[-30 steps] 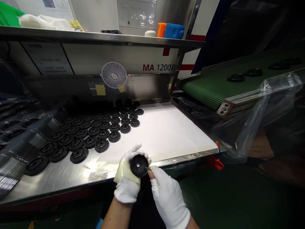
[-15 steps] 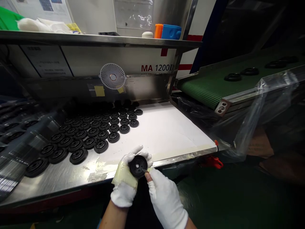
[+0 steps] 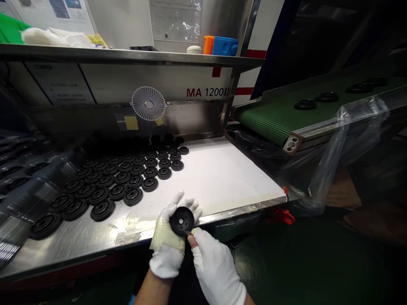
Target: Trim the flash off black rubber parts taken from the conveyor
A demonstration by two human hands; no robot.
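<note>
While a clear plastic sheet [image 3: 41, 182] covers the far left, the remaining entries run rightward as follows. Item: black ribbed rubber discs [image 3: 102, 210], laid flat in close rows on a stainless steel desk [image 3: 47, 258]. Item: left hand [image 3: 167, 250], in a white cotton glove, with pale yellow tape [image 3: 163, 239] wrapped across the palm; its grip is curled and clamped round the rim of a black ribbed disc [image 3: 182, 221]. That disc is held just over the desk's front edge, near the nearest rows, its centre hole facing up. Item: right hand [image 3: 214, 267], also white-gloved; thumb and forefinger are pressed together on a small metal blade [image 3: 189, 233], whose tip touches the disc's lower edge. Behind the hands lies a white paper sheet [image 3: 222, 178]. Above it are a small white fan [image 3: 148, 103] and a steel shelf [image 3: 127, 57]. Item, far right: a green conveyor belt [image 3: 263, 127] carrying black rings [image 3: 305, 104], beside clear plastic film [image 3: 337, 156]. A red clamp [image 3: 281, 217] sits below the desk's right corner.
</note>
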